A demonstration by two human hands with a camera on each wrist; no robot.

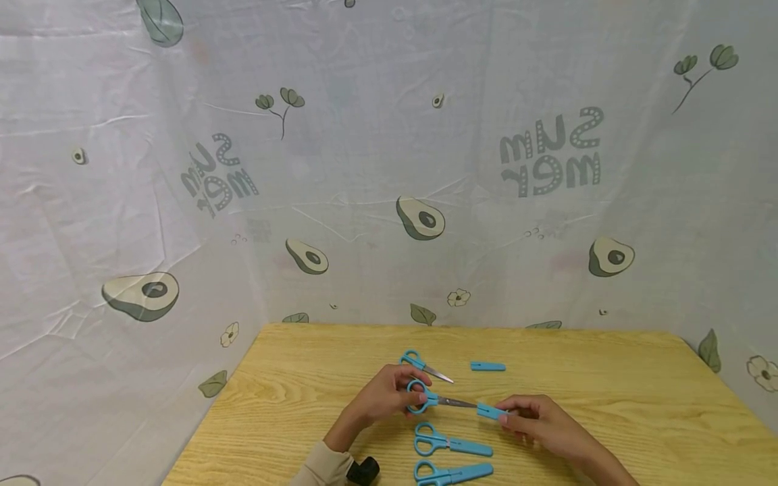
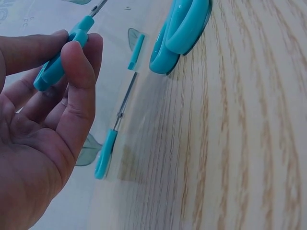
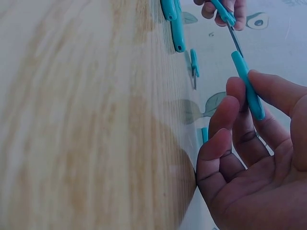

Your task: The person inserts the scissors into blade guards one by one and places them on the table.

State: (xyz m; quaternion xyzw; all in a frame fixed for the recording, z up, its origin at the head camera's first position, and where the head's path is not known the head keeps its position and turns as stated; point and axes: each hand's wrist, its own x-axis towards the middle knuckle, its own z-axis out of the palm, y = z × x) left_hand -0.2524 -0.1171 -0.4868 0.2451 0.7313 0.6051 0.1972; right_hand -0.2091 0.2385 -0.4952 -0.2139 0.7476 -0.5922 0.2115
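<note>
"So, what do you have in your hands?"

"My left hand (image 1: 389, 397) pinches scissors with light-blue plastic loops and steel blades (image 1: 433, 399) by the handle; my right hand (image 1: 537, 422), apart from it, pinches a slim light-blue plastic sheath (image 1: 489, 411), mouth towards the blades. They're over the pale wood-grain table (image 1: 292, 378), between a bare pair (image 1: 419, 362) and loose sheath (image 1: 488, 366) beyond and two sheathed pairs (image 1: 471, 447) nearer me"

"Which step is that?"

"Sheathing, I'd judge: the tip is at the mouth, though I can't tell whether it's inside. Next calls for lining both up straight, then sliding them together without snagging"
</note>
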